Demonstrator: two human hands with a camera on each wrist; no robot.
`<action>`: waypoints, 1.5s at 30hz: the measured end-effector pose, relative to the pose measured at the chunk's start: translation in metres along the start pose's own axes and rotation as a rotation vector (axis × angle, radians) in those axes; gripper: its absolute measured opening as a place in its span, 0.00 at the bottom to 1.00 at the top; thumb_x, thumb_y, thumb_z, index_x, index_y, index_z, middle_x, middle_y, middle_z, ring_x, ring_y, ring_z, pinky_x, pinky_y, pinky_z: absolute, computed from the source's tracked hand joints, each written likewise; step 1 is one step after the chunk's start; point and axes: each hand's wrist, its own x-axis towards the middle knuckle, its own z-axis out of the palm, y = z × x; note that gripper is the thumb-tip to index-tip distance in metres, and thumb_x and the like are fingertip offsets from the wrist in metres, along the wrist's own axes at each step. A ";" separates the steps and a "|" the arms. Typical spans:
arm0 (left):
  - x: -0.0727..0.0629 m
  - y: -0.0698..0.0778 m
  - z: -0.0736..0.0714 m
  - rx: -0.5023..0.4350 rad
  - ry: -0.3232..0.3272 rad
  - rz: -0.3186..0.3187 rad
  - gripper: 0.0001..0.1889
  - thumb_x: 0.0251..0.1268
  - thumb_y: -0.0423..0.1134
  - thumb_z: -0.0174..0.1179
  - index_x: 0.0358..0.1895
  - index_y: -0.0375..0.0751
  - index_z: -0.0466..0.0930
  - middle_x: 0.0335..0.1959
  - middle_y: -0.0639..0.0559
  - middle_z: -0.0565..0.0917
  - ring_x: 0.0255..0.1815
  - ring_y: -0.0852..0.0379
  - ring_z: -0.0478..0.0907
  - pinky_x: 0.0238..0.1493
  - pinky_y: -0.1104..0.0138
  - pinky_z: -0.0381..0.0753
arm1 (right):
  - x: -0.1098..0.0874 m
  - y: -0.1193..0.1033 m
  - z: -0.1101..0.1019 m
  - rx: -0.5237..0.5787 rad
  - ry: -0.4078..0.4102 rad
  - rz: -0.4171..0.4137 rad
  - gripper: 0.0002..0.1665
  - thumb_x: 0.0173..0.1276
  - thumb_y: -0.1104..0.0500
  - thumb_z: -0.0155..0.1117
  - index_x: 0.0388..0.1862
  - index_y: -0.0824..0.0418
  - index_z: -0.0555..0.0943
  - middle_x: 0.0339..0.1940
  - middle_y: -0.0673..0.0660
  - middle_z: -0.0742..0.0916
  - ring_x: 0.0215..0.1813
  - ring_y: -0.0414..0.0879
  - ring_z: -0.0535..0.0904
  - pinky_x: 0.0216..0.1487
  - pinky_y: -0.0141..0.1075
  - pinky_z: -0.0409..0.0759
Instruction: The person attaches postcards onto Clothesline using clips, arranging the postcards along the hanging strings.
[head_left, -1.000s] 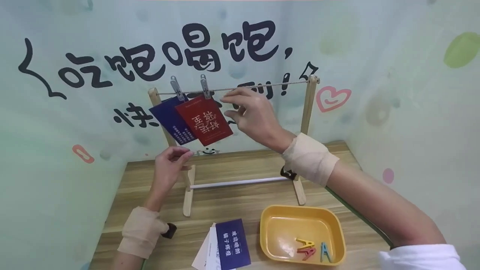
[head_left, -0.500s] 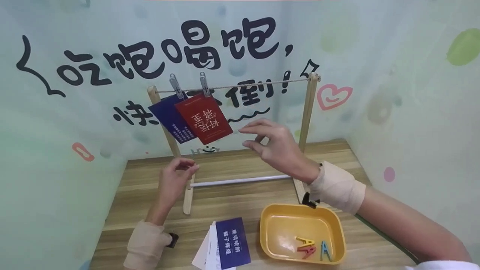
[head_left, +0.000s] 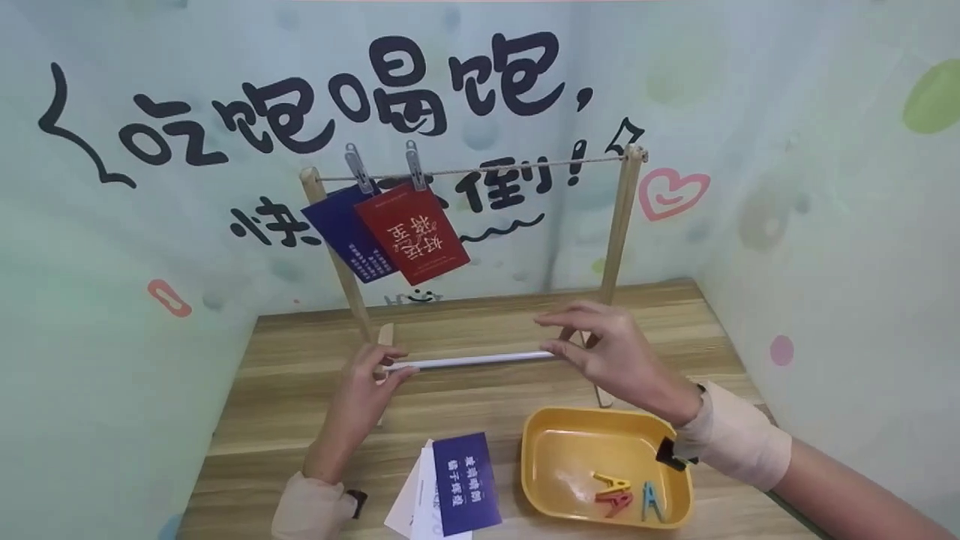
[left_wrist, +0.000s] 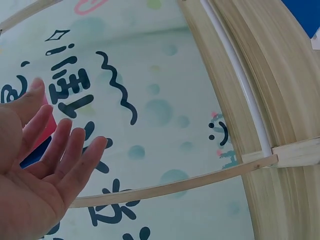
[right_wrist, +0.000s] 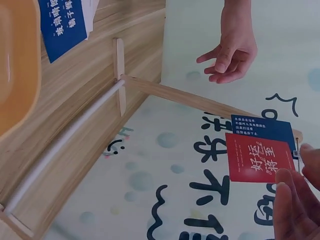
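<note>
A blue card [head_left: 341,231] and a red card [head_left: 420,247] hang from the string [head_left: 517,168] of a wooden rack [head_left: 617,225]. A grey clothespin [head_left: 359,169] grips the blue card at its top, and a second grey clothespin [head_left: 415,166] the red one, which overlaps it. Nothing is in my left hand [head_left: 364,386], whose loose fingers overlap the left end of the rack's white rod [head_left: 480,361] in the head view. My right hand [head_left: 619,349], also holding nothing, hovers by the rod's right end with thumb and fingers apart.
In front of the rack stands a yellow tub [head_left: 531,480] holding a yellow clothespin [head_left: 611,481], a red clothespin [head_left: 614,502] and a blue clothespin [head_left: 651,501]. Left of it lies a fanned stack of cards, a dark blue card [head_left: 469,484] on top. Printed walls enclose the wooden table [head_left: 277,397].
My right hand has come away from beside the red card, down and to the right. My left hand has dropped from below the blue card toward the rod. Both cards stay hanging.
</note>
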 end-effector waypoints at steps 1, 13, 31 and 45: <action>-0.002 0.000 0.002 0.011 0.005 0.011 0.13 0.62 0.39 0.69 0.46 0.37 0.83 0.45 0.44 0.84 0.47 0.47 0.83 0.46 0.57 0.87 | -0.005 0.001 -0.001 -0.002 -0.009 0.011 0.18 0.58 0.63 0.77 0.49 0.57 0.88 0.45 0.53 0.90 0.35 0.38 0.84 0.28 0.28 0.81; -0.035 -0.020 0.041 0.096 0.008 0.083 0.12 0.57 0.38 0.72 0.43 0.39 0.84 0.41 0.45 0.84 0.41 0.48 0.83 0.39 0.57 0.86 | -0.049 0.024 0.002 0.023 -0.094 -0.023 0.17 0.58 0.64 0.76 0.48 0.58 0.88 0.45 0.54 0.90 0.32 0.37 0.81 0.26 0.29 0.79; -0.066 -0.027 0.075 0.010 -0.074 -0.053 0.11 0.59 0.40 0.71 0.42 0.41 0.84 0.41 0.48 0.86 0.41 0.49 0.84 0.42 0.61 0.86 | -0.108 0.074 0.009 0.012 -0.253 0.183 0.16 0.61 0.57 0.75 0.48 0.59 0.87 0.47 0.55 0.89 0.44 0.42 0.84 0.30 0.28 0.81; -0.100 -0.049 0.099 0.021 -0.208 -0.139 0.11 0.61 0.42 0.69 0.43 0.42 0.84 0.40 0.48 0.85 0.30 0.67 0.73 0.32 0.72 0.75 | -0.148 0.104 0.024 -0.190 -0.441 0.138 0.17 0.62 0.53 0.74 0.49 0.56 0.87 0.48 0.53 0.89 0.51 0.52 0.85 0.53 0.49 0.84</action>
